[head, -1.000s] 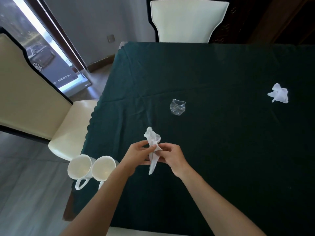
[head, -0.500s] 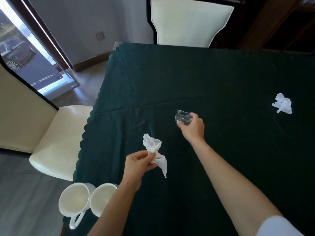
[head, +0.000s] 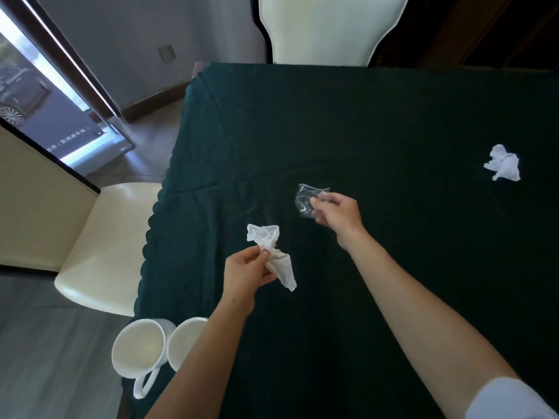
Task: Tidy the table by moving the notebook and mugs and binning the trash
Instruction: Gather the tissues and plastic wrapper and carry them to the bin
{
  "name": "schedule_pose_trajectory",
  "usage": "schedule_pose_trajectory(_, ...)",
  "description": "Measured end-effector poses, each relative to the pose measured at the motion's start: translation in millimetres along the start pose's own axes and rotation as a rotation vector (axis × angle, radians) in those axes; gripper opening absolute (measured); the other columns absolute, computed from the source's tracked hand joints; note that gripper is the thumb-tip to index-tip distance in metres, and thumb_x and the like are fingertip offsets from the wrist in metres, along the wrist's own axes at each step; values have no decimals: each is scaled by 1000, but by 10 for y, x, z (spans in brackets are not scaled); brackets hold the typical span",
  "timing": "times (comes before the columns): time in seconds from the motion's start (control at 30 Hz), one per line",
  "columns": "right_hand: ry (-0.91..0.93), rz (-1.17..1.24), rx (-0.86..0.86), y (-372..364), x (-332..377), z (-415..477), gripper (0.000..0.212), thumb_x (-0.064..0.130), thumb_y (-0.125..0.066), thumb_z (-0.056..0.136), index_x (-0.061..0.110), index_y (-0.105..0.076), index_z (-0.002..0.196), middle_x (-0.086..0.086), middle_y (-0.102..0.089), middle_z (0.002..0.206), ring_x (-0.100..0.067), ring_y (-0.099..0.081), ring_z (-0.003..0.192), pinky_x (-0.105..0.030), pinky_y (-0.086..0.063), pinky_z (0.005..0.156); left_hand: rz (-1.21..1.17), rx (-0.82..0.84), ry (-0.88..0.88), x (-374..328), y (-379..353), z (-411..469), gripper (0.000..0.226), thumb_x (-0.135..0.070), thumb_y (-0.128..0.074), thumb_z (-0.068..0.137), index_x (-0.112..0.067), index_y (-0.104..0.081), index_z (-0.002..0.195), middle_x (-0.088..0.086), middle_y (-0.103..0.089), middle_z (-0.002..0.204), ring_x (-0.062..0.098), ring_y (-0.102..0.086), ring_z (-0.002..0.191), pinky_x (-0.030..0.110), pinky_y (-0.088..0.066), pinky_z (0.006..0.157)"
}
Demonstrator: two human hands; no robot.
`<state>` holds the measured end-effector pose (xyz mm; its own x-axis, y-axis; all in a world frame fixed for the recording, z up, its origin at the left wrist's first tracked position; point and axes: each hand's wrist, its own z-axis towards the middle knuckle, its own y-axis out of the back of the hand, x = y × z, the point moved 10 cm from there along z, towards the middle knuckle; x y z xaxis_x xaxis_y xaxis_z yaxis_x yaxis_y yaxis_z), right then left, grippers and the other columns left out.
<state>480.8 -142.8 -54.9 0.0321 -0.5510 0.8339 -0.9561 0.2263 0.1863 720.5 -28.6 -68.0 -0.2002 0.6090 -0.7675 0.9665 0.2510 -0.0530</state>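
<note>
My left hand (head: 246,272) pinches a crumpled white tissue (head: 273,252) above the dark green tablecloth (head: 378,122). Further out, my right hand (head: 337,211) grips a crushed clear plastic cup (head: 307,199) and holds it just off the cloth. A second crumpled white tissue (head: 503,164) lies on the cloth at the right. Two white mugs (head: 140,347) (head: 184,340) stand side by side at the table's near-left corner, the right one partly hidden by my left forearm. No notebook is in view.
A cream chair (head: 102,243) stands close against the table's left edge, and another cream chair (head: 329,28) at the far end. A glass door (head: 39,95) is at the left over grey floor.
My right hand let go of the tissue, reached forward, closed on the clear plastic cup and lifted it slightly. The left hand keeps the tissue alone.
</note>
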Motion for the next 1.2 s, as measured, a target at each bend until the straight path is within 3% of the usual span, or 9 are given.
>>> schedule_pose_trajectory(0.13, 17, 133, 278, -38, -2, -727, 19, 15, -77, 90, 9, -76, 108, -11, -78, 97, -21, -75, 85, -35, -64, 81, 17, 28, -32, -66, -371, -185, 16, -7, -66, 99, -7, -81, 106, 12, -83, 95, 23, -81, 90, 31, -65, 72)
schedule_pose_trajectory(0.2, 51, 108, 328, 97, -36, -979, 22, 15, -78, 89, 8, -77, 110, -13, -79, 102, -26, -77, 89, -40, -64, 86, 48, 101, -76, -130, -641, -372, 17, -4, -66, 97, -8, -82, 99, 15, -83, 94, 27, -81, 92, 32, -65, 74)
schedule_pose_trajectory(0.4, 141, 16, 247, 1004, -162, -1228, 24, 19, -81, 85, 15, -78, 109, -10, -78, 104, -25, -78, 95, -45, -63, 89, 99, 336, -146, -128, -1395, -1023, 34, 15, -51, 90, 0, -78, 105, 22, -80, 105, 32, -79, 100, 40, -65, 87)
schedule_pose_trajectory(0.63, 266, -117, 173, 2203, -307, -1488, 25, 30, -83, 81, 23, -77, 105, -8, -75, 88, -27, -78, 89, -44, -64, 86, 201, 445, -191, 207, -2197, -1840, 25, 3, -58, 96, 1, -73, 116, 23, -78, 114, 34, -77, 108, 44, -62, 94)
schedule_pose_trajectory(0.73, 320, -180, 204, 2629, -359, -1682, 30, 36, -80, 83, 23, -76, 110, 2, -69, 80, -24, -76, 90, -41, -64, 86, 184, 409, -213, 403, -2506, -2189, 23, -14, -65, 100, 4, -73, 114, 23, -79, 112, 35, -78, 106, 45, -62, 94)
schedule_pose_trajectory(0.8, 353, -231, 204, 2913, -398, -1810, 35, 39, -77, 86, 22, -74, 116, -1, -73, 87, -20, -75, 90, -37, -62, 87, 169, 335, -223, 531, -2686, -2359, 25, -21, -69, 99, 2, -76, 108, 22, -79, 109, 34, -78, 105, 45, -63, 93)
schedule_pose_trajectory(0.97, 384, -305, 176, 3591, -500, -1999, 35, 35, -68, 95, 21, -70, 127, 4, -72, 103, -12, -69, 100, -26, -56, 89, 120, 271, -229, 796, -3206, -2708, 19, -18, -71, 98, 0, -78, 101, 17, -82, 103, 31, -79, 102, 40, -63, 90)
schedule_pose_trajectory(1.1, 353, -244, 151, 3987, -584, -2023, 36, 31, -63, 96, 20, -69, 130, 3, -73, 111, -15, -70, 106, -34, -57, 98, 137, 298, -251, 849, -3523, -2842, 17, -13, -70, 99, 1, -79, 102, 23, -80, 107, 31, -80, 97, 34, -64, 84)
schedule_pose_trajectory(1.2, 333, -183, 129, 4159, -662, -1967, 35, 31, -64, 94, 19, -70, 127, 1, -76, 107, -17, -74, 99, -39, -60, 95, 146, 320, -261, 850, -3688, -2844, 18, -13, -71, 98, 4, -78, 103, 24, -79, 107, 30, -81, 95, 34, -65, 83)
